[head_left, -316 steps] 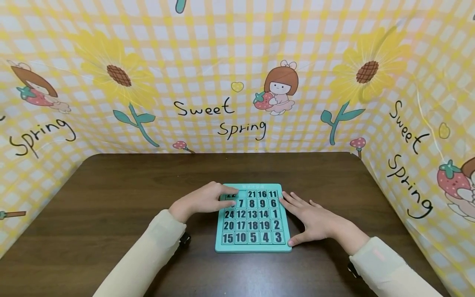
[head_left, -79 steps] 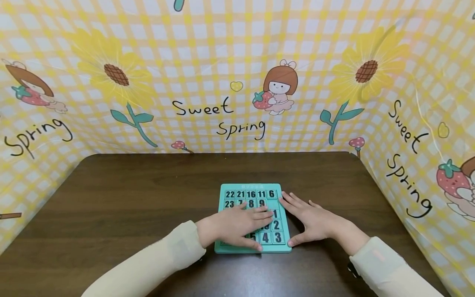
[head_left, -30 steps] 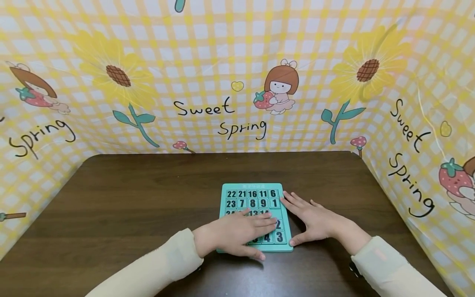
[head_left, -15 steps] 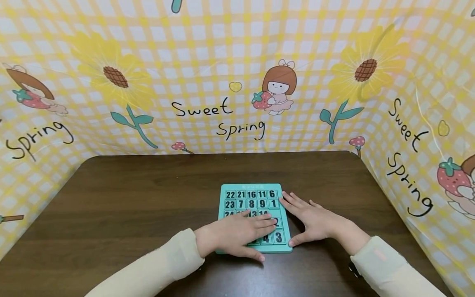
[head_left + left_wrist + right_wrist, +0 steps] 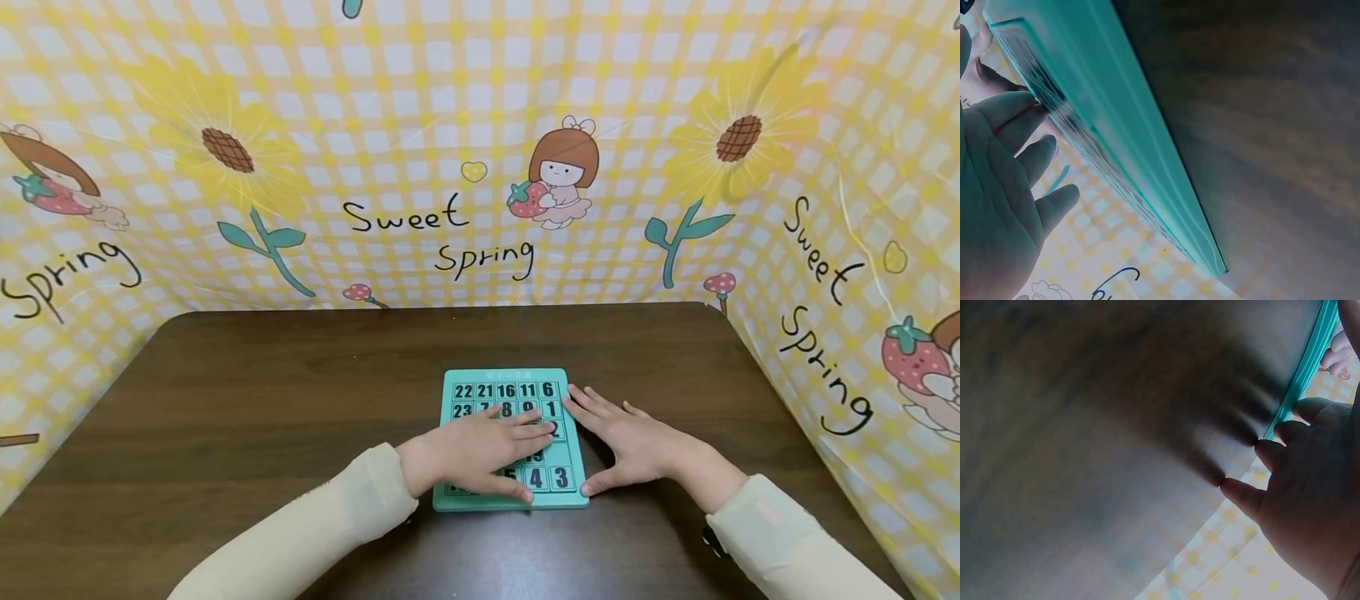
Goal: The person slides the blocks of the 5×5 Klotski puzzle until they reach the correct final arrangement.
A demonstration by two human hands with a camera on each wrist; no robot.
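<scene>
A turquoise number sliding puzzle (image 5: 558, 501) lies flat on the table, its black-numbered tiles in a square grid. My left hand (image 5: 480, 450) stretches over it from the left, fingers extended, a fingertip on tile 2 (image 5: 557, 436) in the right column. Just below that tile is the vacant slot (image 5: 557, 455), with tile 3 (image 5: 561, 477) under it. The hand hides several middle and lower-left tiles. In the left wrist view, its fingertips meet the tile faces. Spread along the puzzle's right edge, my right hand (image 5: 633, 446) touches the frame, thumb at the lower right corner.
The dark brown wooden table (image 5: 300, 367) extends around the puzzle. A yellow checked cloth (image 5: 420, 108) with sunflowers and lettering hangs behind it and along both sides. Black wrist straps (image 5: 714, 540) show below the cream sleeves (image 5: 795, 533).
Tile 2 has slid up one place under my left fingers, leaving the slot below it vacant. Earlier, tiles 6 and 1 moved up in the same column. My right hand stays put.
</scene>
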